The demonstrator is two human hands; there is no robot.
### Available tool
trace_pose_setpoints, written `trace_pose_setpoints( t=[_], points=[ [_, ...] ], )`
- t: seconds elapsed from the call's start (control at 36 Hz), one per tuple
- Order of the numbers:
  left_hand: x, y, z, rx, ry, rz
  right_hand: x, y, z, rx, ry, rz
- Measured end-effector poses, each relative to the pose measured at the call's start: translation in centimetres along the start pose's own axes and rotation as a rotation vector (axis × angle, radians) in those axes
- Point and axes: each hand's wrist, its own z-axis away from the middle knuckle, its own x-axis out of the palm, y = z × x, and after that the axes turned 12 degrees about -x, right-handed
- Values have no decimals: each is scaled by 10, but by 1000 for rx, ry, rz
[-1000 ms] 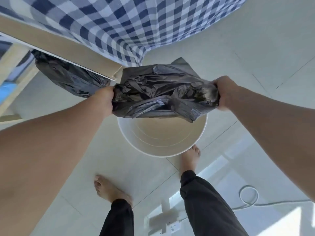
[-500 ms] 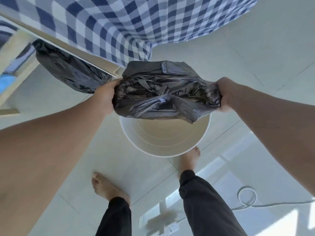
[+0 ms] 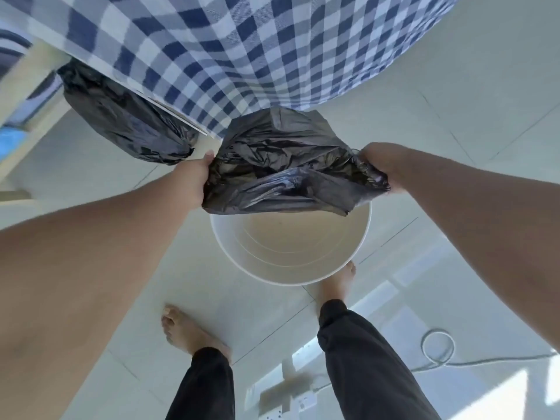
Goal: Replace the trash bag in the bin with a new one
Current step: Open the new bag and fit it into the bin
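A crumpled black trash bag [image 3: 288,165] is stretched between my two hands above the far rim of a round white bin [image 3: 291,280]. My left hand [image 3: 194,180] grips the bag's left edge and my right hand [image 3: 385,165] grips its right edge. The bag's mouth gapes slightly toward me. The bin stands on the floor with its inside bare and beige; the bag hides its far rim.
A second, filled black bag [image 3: 127,125] lies on the floor at the left, under a table draped with a blue-checked cloth [image 3: 242,50]. My bare feet [image 3: 188,331] stand close to the bin. A white cable [image 3: 439,350] and a power strip [image 3: 285,401] lie at the lower right.
Both hands have stayed on the bag's edges while its mouth has opened a little. The view has drifted, so the bin and bag sit slightly more to the right.
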Motion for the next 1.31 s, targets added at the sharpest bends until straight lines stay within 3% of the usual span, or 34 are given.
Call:
trace_pose_setpoints(
  t=[0.11,0.17,0.31,0.44,0.61,0.75,0.83,0.89,0.97,1.11,1.19,1.25,1.31],
  points=[
    [-13,-23,20,14,-204,-68,-11,20,9,-8,-96,-242],
    [-24,-42,28,57,-192,-82,-17,34,14,14,-98,-308],
    [-47,-89,50,100,-259,-68,-16,72,33,16,-94,-168],
    [-35,-126,60,100,-219,-169,-7,97,54,-1,-66,-225],
    [-15,-157,59,104,-196,-242,8,126,72,96,61,-12],
    [-14,-171,51,230,-115,-470,22,140,83,-74,16,-91],
    [-13,-173,42,324,17,-582,26,149,86,-149,-57,75],
    [-10,-173,36,362,49,-624,31,154,83,-213,-89,383],
    [-1,-169,31,387,85,-677,37,161,83,-292,105,944],
    [6,-167,16,445,217,-885,45,167,71,-271,326,885],
    [7,-158,5,371,273,-753,40,161,57,-222,327,873],
    [5,-145,2,277,161,-427,34,153,46,-166,256,806],
    [0,-134,5,196,37,-57,28,146,40,-73,94,531]
  ],
)
